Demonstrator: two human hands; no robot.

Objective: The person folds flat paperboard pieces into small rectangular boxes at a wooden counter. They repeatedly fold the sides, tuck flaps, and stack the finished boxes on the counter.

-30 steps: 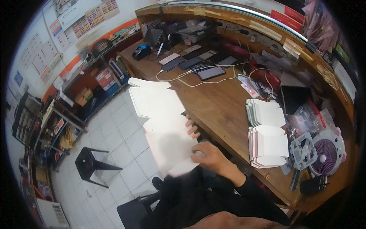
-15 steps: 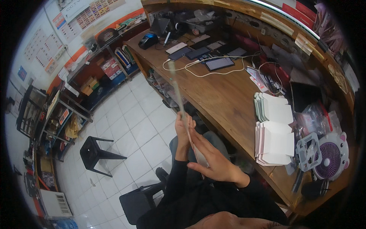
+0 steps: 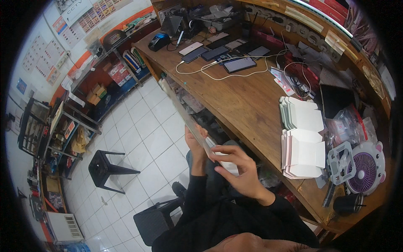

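I hold a flat piece of white card (image 3: 181,110) out in front of me, tilted and seen nearly edge-on, its far end leaning away to my left. My left hand (image 3: 194,145) grips it partway along, the palm on the left side and fingertips showing past the edge. My right hand (image 3: 243,172) is half-curled at the near end, thumb and fingers parted about a pale flap (how firmly they press, I cannot tell). Well apart to my right, a stack of similar cards (image 3: 305,147) rests on the wooden table (image 3: 235,101), near a fan (image 3: 362,170).
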